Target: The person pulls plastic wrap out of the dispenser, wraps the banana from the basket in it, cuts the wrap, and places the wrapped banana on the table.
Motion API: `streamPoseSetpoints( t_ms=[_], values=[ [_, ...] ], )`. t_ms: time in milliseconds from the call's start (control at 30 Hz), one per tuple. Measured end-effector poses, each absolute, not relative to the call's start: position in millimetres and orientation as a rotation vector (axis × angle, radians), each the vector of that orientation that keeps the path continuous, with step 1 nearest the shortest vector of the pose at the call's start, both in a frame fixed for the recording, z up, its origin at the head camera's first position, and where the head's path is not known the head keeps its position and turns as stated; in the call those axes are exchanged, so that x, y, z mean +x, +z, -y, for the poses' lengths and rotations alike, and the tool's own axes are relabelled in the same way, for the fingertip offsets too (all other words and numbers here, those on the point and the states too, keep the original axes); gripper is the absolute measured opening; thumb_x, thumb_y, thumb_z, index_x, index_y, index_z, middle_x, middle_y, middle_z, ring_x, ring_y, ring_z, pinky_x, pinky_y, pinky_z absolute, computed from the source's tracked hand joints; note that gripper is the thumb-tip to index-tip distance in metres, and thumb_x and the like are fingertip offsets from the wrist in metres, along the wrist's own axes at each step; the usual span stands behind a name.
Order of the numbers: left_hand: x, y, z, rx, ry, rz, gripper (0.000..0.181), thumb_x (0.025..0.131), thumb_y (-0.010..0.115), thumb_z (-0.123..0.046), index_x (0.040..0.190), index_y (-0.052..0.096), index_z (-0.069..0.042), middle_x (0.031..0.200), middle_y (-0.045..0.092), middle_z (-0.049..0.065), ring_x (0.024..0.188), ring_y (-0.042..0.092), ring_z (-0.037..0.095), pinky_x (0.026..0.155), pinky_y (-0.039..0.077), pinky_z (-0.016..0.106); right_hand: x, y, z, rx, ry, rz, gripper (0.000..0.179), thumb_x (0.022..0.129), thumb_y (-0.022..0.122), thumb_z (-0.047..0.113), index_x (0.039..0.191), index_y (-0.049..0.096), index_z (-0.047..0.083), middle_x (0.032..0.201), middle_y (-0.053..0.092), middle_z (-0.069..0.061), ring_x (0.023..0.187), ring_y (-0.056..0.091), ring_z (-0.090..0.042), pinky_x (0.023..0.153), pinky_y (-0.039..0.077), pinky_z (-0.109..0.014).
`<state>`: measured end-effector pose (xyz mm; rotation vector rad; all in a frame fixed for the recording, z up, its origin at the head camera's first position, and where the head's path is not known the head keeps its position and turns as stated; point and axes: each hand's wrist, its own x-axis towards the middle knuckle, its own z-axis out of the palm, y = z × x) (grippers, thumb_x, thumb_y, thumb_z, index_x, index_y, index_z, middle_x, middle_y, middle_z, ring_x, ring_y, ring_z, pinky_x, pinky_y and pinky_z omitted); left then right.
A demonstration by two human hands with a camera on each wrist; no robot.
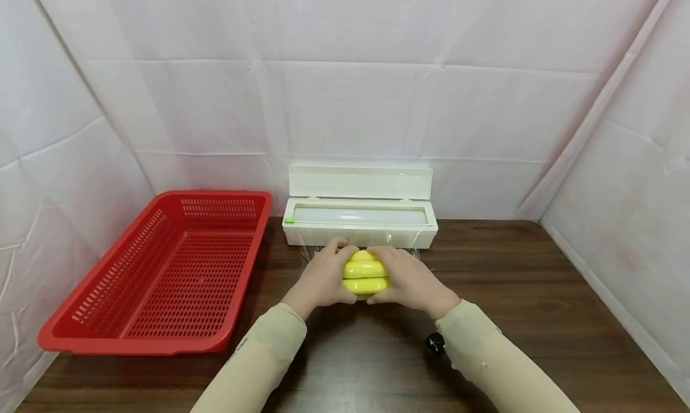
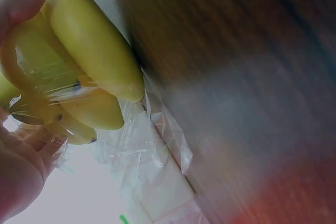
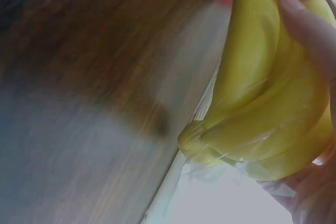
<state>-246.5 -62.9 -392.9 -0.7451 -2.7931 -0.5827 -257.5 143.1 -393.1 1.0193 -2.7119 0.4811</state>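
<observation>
A bunch of yellow bananas [image 1: 365,270] is between my two hands, in front of the white dispenser. My left hand [image 1: 325,279] grips its left side and my right hand [image 1: 408,281] grips its right side, thumbs toward me. Clear cling film [image 2: 134,145] clings to part of the bunch in the left wrist view and trails toward the dispenser. Seen from the right wrist, the film also lies over the lower bananas [image 3: 262,124]. Behind the bunch, the white cling film dispenser [image 1: 360,236] stands with its lid raised and a roll inside.
A red plastic basket [image 1: 245,275] with slotted sides stands on the left of the dark wooden table [image 1: 517,293]. White cloth walls [image 1: 356,108] enclose the back and both sides. A small green piece [image 1: 289,220] sits at the dispenser's left end.
</observation>
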Motion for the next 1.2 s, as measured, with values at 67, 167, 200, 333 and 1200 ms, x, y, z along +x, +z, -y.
streamPoseSetpoints(
  t_ms=[67,167,200,333,1200],
  values=[
    [-247,-394,64,-0.738,-0.605,2.793,0.083,0.055,0.085,-0.03,0.129,0.052,-0.012,0.12,0.05,0.009,0.097,0.055,0.023,0.084,0.048,0.039,-259,-392,-143,1.036,0.509,2.708,0.089,0.06,0.085,0.048,0.131,0.047,0.012,0.112,0.06,0.0,0.092,0.055,-0.016,0.081,0.047,-0.034],
    [-249,-393,66,-0.751,-0.611,2.791,0.084,0.055,0.084,-0.031,0.13,0.052,-0.011,0.112,0.054,0.008,0.094,0.055,0.02,0.083,0.048,0.037,-261,-391,-144,1.052,0.55,2.704,0.086,0.061,0.084,0.05,0.13,0.049,0.013,0.11,0.06,0.004,0.091,0.054,-0.012,0.08,0.047,-0.032],
    [-249,-393,66,-0.756,-0.613,2.793,0.084,0.055,0.084,-0.032,0.13,0.052,-0.01,0.111,0.055,0.007,0.093,0.055,0.019,0.083,0.048,0.036,-262,-391,-144,1.056,0.564,2.705,0.085,0.061,0.084,0.05,0.13,0.05,0.014,0.11,0.06,0.005,0.091,0.054,-0.011,0.081,0.047,-0.032],
    [-250,-391,68,-0.762,-0.638,2.812,0.083,0.056,0.084,-0.034,0.129,0.052,-0.011,0.109,0.057,0.007,0.09,0.054,0.018,0.081,0.049,0.034,-264,-391,-145,1.055,0.63,2.715,0.082,0.063,0.082,0.051,0.13,0.051,0.015,0.113,0.06,0.006,0.093,0.053,-0.01,0.082,0.046,-0.031],
    [-258,-390,76,-0.81,-1.028,2.945,0.067,0.058,0.079,-0.027,0.121,0.061,-0.015,0.09,0.06,-0.004,0.08,0.051,0.014,0.068,0.045,0.028,-265,-398,-141,0.922,0.859,2.8,0.084,0.063,0.075,0.064,0.125,0.059,0.011,0.098,0.062,0.009,0.077,0.054,-0.009,0.067,0.046,-0.026]
  ],
)
